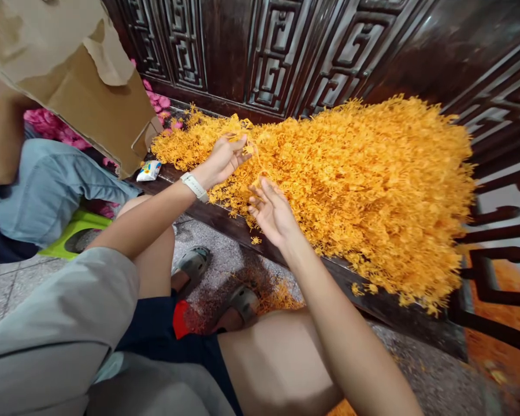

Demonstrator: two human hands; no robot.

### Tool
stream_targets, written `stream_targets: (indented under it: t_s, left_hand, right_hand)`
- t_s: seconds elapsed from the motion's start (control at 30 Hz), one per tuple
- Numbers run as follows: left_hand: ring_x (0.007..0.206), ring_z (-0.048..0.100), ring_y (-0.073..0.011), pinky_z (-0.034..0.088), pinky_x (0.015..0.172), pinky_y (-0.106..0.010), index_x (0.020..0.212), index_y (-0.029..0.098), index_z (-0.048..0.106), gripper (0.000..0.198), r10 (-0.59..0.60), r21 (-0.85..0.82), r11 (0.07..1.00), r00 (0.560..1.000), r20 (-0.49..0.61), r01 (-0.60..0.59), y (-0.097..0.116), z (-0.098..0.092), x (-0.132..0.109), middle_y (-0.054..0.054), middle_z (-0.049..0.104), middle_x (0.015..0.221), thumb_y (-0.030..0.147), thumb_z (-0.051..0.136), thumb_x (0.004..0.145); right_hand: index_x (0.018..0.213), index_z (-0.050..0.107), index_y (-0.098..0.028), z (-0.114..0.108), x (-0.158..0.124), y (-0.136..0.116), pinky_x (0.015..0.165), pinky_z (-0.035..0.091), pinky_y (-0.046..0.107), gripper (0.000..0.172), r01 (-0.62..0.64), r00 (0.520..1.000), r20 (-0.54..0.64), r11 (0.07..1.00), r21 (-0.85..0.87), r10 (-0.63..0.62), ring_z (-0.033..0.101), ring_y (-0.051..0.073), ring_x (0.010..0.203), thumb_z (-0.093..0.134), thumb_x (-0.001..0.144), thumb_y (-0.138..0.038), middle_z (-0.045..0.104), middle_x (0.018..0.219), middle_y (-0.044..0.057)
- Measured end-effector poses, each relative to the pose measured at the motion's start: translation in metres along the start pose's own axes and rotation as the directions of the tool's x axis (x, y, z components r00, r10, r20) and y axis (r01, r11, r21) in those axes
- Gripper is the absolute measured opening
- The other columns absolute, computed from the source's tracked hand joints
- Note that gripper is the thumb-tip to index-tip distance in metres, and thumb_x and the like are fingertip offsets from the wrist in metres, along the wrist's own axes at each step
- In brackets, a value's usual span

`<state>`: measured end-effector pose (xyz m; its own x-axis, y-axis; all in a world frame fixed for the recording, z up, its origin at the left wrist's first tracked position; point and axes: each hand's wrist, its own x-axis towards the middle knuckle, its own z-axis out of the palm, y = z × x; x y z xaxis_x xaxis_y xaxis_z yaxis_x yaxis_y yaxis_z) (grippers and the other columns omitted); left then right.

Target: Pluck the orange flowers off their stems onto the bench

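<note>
In the head view, a long heap of small orange artificial flower pieces [372,185] covers the dark wooden bench. Above its near edge, my left hand [227,159], with a pale watch on the wrist, pinches an orange flower strand [255,153] between thumb and fingers. Lower and to the right, my right hand [272,208] holds the strand's lower end between thumb and forefinger, its other fingers loosely curled. The strand runs between both hands; its exact shape blends into the heap behind.
A cardboard box [91,98] stands at the left, with pink petals [54,124] behind it. A seated person's jeans [56,185] show at far left. A small white packet [149,171] lies on the bench's edge [177,178]. Carved dark wood [229,46] rises behind.
</note>
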<state>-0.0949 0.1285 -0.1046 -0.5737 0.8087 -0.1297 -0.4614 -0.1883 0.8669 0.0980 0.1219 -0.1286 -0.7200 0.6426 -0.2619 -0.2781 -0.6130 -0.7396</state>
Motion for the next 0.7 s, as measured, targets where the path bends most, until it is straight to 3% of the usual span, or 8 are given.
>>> stream_targets:
  t_s: [0.3, 0.47, 0.57, 0.67, 0.7]
  left_hand:
    - [0.099, 0.072, -0.0157, 0.062, 0.085, -0.027, 0.13, 0.029, 0.048, 0.042, -0.024, -0.01, 1.0, 1.0, -0.017, 0.024, -0.008, 0.007, 0.001, -0.004, 0.068, 0.116, 0.014, 0.072, 0.098]
    - [0.105, 0.072, -0.0186, 0.061, 0.088, -0.03, 0.129, 0.028, 0.048, 0.043, -0.011, 0.004, 1.0, 1.0, -0.017, 0.011, -0.006, 0.001, 0.011, -0.004, 0.067, 0.112, 0.02, 0.076, 0.097]
    - [0.108, 0.071, -0.0203, 0.059, 0.089, -0.032, 0.13, 0.028, 0.048, 0.041, 0.05, 0.005, 0.999, 0.998, -0.038, -0.05, -0.003, -0.002, 0.015, -0.003, 0.067, 0.107, 0.023, 0.074, 0.099]
    - [0.099, 0.07, -0.0189, 0.055, 0.09, -0.033, 0.125, 0.027, 0.051, 0.036, 0.084, 0.037, 0.996, 0.996, 0.013, -0.084, -0.001, 0.001, 0.01, -0.001, 0.064, 0.094, 0.017, 0.073, 0.098]
    - [0.093, 0.068, -0.0165, 0.054, 0.089, -0.031, 0.122, 0.027, 0.052, 0.036, 0.046, 0.053, 0.997, 0.998, 0.038, -0.048, 0.0, 0.003, 0.008, 0.0, 0.063, 0.089, 0.011, 0.071, 0.097]
  right_hand:
    - [0.116, 0.07, -0.026, 0.002, 0.004, -0.007, 0.073, 0.054, 0.033, 0.042, 0.009, 0.998, 0.07, 1.0, -0.024, -0.007, 0.057, 0.015, 0.078, 0.075, 0.092, -0.06, 0.072, 0.1, 0.005]
    - [0.106, 0.073, -0.025, 0.002, -0.002, -0.009, 0.069, 0.048, 0.031, 0.024, 0.082, 0.992, 0.096, 0.995, -0.047, -0.077, 0.05, 0.013, 0.074, 0.08, 0.09, -0.042, 0.063, 0.088, 0.002]
    - [0.095, 0.075, -0.02, 0.003, -0.009, -0.005, 0.064, 0.041, 0.028, 0.024, 0.006, 0.972, 0.235, 0.998, -0.069, 0.011, 0.042, 0.01, 0.065, 0.086, 0.086, -0.039, 0.056, 0.074, -0.001]
    - [0.08, 0.071, -0.019, 0.006, -0.015, -0.008, 0.06, 0.035, 0.027, 0.031, -0.076, 0.897, 0.418, 0.981, -0.177, 0.145, 0.039, 0.009, 0.059, 0.085, 0.088, -0.045, 0.049, 0.064, -0.003]
    - [0.077, 0.07, -0.019, 0.007, -0.017, -0.01, 0.06, 0.035, 0.027, 0.034, -0.084, 0.874, 0.452, 0.972, -0.218, 0.177, 0.04, 0.009, 0.058, 0.084, 0.089, -0.048, 0.049, 0.062, -0.003]
